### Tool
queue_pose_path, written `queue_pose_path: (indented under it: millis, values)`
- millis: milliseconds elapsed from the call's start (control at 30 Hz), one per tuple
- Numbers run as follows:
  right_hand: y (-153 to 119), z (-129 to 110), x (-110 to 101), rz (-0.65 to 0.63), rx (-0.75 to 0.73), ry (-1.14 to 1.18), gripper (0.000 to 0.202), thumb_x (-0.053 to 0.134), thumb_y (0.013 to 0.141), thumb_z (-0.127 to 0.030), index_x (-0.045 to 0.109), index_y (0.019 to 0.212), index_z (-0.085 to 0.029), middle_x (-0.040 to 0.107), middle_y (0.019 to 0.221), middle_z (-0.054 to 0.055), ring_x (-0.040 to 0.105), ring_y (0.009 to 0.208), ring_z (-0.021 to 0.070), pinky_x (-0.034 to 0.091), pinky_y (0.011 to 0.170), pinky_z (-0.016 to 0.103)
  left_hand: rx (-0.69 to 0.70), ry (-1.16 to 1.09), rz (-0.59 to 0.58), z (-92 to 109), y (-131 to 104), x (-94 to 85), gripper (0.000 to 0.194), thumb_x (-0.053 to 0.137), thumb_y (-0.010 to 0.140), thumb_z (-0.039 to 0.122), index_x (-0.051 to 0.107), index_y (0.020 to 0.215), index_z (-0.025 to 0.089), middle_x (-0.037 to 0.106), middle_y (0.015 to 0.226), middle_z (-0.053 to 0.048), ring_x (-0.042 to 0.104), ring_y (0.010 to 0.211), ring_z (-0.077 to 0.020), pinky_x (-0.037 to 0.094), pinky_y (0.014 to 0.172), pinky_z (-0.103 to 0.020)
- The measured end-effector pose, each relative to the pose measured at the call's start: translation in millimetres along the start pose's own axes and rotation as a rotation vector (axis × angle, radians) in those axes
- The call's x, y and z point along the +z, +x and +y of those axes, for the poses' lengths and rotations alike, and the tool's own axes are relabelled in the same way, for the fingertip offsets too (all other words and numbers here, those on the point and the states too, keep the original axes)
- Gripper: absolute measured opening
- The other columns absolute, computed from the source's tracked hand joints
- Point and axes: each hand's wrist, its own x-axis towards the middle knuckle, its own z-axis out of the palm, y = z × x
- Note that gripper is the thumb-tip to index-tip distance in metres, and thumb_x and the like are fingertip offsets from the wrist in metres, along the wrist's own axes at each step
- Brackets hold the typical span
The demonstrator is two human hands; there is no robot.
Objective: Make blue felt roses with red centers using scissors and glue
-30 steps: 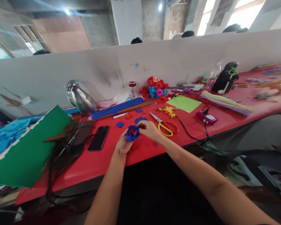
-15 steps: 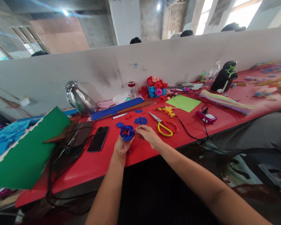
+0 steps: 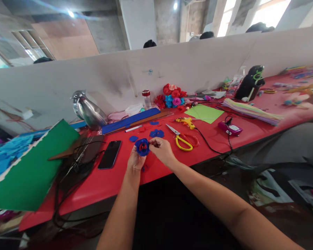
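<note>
A blue flower with a red centre (image 3: 142,147) faces up over the red table (image 3: 127,180). My left hand (image 3: 136,160) holds it from below, fingers closed behind the petals. At the flower's right edge, my right hand (image 3: 160,149) pinches at a petal with thumb and fingers. Just beyond lie loose blue petals (image 3: 157,133) and small red scraps (image 3: 143,129). Yellow-handled scissors (image 3: 184,142) rest to the right of my right hand, blades slightly apart, with a yellow glue gun (image 3: 186,122) behind them.
Left of my hands lie a black phone (image 3: 109,155), dark cables and a green sheet (image 3: 33,170). A metal jug (image 3: 90,110), blue strip (image 3: 131,120), paper flowers (image 3: 173,95), light green paper (image 3: 203,113) and purple box (image 3: 230,128) stand or lie farther back. A person's grey-clothed leg is at right.
My right hand has moved slightly left, up against the petals. The flower has shifted a little right and up, and its centre is tilted more towards the camera.
</note>
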Motion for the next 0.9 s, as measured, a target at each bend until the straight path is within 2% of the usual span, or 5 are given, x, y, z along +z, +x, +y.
queue_pose_path:
  millis: [267, 467, 633, 767, 900]
  values:
    - [3, 7, 6, -0.042, 0.03, 0.059, 0.014, 0.061, 0.068, -0.032, 0.065, 0.068, -0.019, 0.061, 0.059, -0.003, 0.054, 0.056, 0.0117, 0.042, 0.056, 0.024, 0.055, 0.012, -0.011, -6, 2, -6.7, 0.008, 0.077, 0.07, 0.019, 0.069, 0.072, 0.02, 0.073, 0.074, 0.001, 0.067, 0.069, -0.0104, 0.053, 0.071, -0.02]
    - [-1, 1, 6, 0.026, -0.061, 0.112, 0.014, 0.06, 0.068, -0.027, 0.07, 0.076, -0.02, 0.068, 0.069, 0.0, 0.061, 0.064, 0.0149, 0.048, 0.066, 0.028, 0.049, -0.019, 0.007, -7, 5, -10.3, 0.005, 0.072, 0.076, 0.021, 0.069, 0.081, 0.021, 0.073, 0.082, -0.001, 0.068, 0.084, -0.0142, 0.052, 0.079, -0.024]
    - [-7, -7, 3, 0.094, -0.069, 0.166, 0.013, 0.061, 0.071, -0.032, 0.065, 0.075, -0.02, 0.065, 0.068, 0.0, 0.058, 0.061, 0.0133, 0.046, 0.06, 0.026, 0.05, -0.074, 0.066, -4, 6, -12.1, 0.009, 0.069, 0.077, 0.014, 0.07, 0.081, 0.022, 0.072, 0.083, 0.0, 0.067, 0.085, -0.0152, 0.052, 0.077, -0.026]
    - [-10, -6, 2, 0.094, 0.038, 0.217, 0.015, 0.061, 0.073, -0.035, 0.061, 0.073, -0.02, 0.06, 0.064, -0.003, 0.052, 0.052, 0.0102, 0.041, 0.051, 0.024, 0.054, -0.114, 0.152, -2, 7, -9.3, 0.015, 0.062, 0.081, 0.009, 0.068, 0.074, 0.021, 0.07, 0.075, 0.002, 0.065, 0.07, -0.0112, 0.052, 0.07, -0.024]
    - [-13, 1, 10, -0.037, 0.242, 0.286, 0.015, 0.063, 0.071, -0.035, 0.059, 0.073, -0.02, 0.062, 0.066, -0.003, 0.052, 0.05, 0.009, 0.037, 0.048, 0.023, -0.031, -0.063, 0.183, -2, 5, -7.7, 0.022, 0.056, 0.08, 0.005, 0.064, 0.064, 0.017, 0.066, 0.062, -0.001, 0.061, 0.059, -0.0103, 0.051, 0.062, -0.021]
